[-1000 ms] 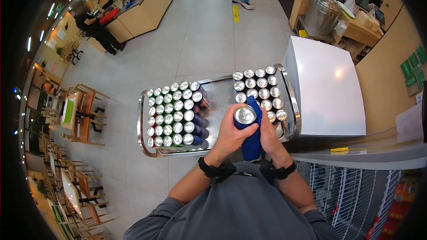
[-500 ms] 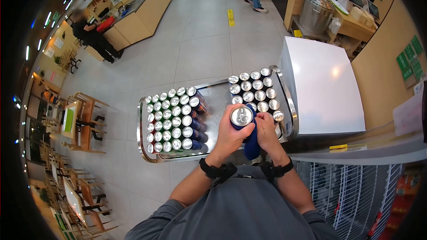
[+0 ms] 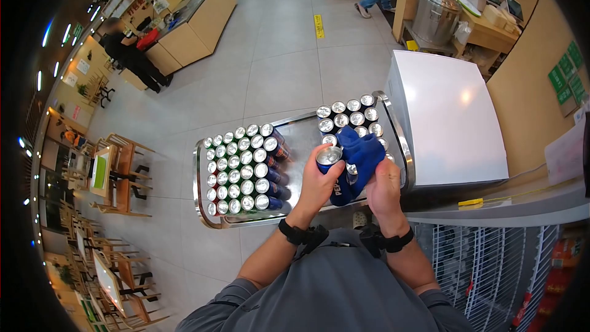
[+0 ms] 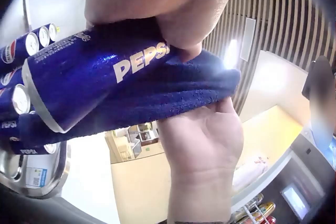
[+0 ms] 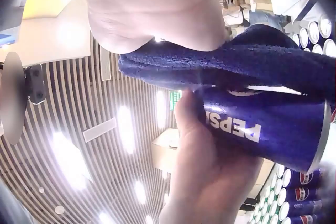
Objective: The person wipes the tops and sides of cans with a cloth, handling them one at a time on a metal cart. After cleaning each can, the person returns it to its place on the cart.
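My left hand [image 3: 314,187] grips a blue Pepsi can [image 3: 329,156], its silver lid facing up in the head view. In the left wrist view the PEPSI lettering on the can [image 4: 73,79] shows beside the fingers. A dark blue towel [image 3: 364,155] hangs from my right hand [image 3: 387,185], which holds its right edge. The towel spreads close beside the can and over part of the right-hand group of cans [image 3: 338,107]. In the right wrist view the towel [image 5: 210,66] runs along the can's side.
Both groups of cans stand on a metal tray [image 3: 298,147] with a raised rail; the left group [image 3: 239,169] is larger. A white box-shaped unit [image 3: 445,117] adjoins the tray's right end. Wire racks [image 3: 485,264] stand at lower right. Two people are farther back.
My right hand has moved right, away from the can, and the towel has gone from bunched against the can to spread out. The can has shifted slightly left. A person behind has walked right.
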Demonstrator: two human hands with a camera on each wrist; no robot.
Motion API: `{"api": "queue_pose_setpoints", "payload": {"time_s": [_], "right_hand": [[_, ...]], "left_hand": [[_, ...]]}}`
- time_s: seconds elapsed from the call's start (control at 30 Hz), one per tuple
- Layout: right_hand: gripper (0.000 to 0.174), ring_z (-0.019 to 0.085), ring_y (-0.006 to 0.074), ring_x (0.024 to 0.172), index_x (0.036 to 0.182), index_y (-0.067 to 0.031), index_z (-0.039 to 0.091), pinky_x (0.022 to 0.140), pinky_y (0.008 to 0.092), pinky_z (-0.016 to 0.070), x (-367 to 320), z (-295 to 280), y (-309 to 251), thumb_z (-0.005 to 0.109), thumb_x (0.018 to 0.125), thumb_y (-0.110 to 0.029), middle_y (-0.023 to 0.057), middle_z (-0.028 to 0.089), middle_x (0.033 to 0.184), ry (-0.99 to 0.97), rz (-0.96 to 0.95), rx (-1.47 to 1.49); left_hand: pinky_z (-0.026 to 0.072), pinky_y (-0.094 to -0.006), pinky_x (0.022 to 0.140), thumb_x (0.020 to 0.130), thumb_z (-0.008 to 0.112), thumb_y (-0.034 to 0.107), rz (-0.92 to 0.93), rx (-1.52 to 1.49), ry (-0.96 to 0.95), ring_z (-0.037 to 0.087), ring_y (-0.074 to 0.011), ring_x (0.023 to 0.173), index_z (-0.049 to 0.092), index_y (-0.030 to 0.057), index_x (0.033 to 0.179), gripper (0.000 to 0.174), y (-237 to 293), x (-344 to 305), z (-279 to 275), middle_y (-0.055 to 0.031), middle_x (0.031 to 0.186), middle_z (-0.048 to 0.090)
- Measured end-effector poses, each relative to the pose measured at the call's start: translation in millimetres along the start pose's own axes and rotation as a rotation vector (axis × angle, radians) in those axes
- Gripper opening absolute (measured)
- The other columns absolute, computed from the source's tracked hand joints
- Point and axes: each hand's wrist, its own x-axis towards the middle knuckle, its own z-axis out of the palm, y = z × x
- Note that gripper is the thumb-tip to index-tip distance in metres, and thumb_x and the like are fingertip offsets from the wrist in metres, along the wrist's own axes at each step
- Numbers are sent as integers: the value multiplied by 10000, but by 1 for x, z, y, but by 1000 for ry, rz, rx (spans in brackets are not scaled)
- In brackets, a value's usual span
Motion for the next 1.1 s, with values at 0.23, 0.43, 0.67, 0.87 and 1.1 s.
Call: {"api": "queue_pose_setpoints", "payload": {"time_s": [0.23,0.43,0.67,0.87,1.1], "right_hand": [[433,601,212,1160,1403,14,503,1051,313,427,5,12,21,478,1076,-267,160,624,1271,-27,-50,-469],[454,603,184,1161,1412,20,497,1019,313,459,3,-20,49,529,1061,-267,131,634,1269,-162,238,-403],[448,685,156,1032,1361,-41,562,875,306,575,-3,-41,71,504,1067,-374,71,675,1215,-67,729,377],[290,706,148,935,1201,-61,656,806,314,589,4,-38,74,562,1029,-275,43,712,1085,42,737,427],[247,715,155,835,1156,-51,683,720,312,595,10,-35,64,555,1025,-217,62,721,1012,225,680,156]], "left_hand": [[541,-258,850,927,690,87,39,-207,14,643,-123,1003,469,17,1364,495,-6,1,4,-84,1153,648],[523,-290,915,914,666,111,5,-391,81,612,-146,1046,433,36,1397,541,-2,7,2,-97,1186,611],[484,-295,908,853,628,109,90,-317,15,582,-157,1009,346,55,1438,652,5,12,9,-82,1108,590],[498,-330,927,700,896,240,367,-6,-102,601,-192,1017,329,38,1372,901,-20,16,13,-100,1091,584],[530,-340,900,693,946,302,188,373,-3,652,-203,997,438,10,1264,818,-12,11,-4,-137,1085,652]]}}
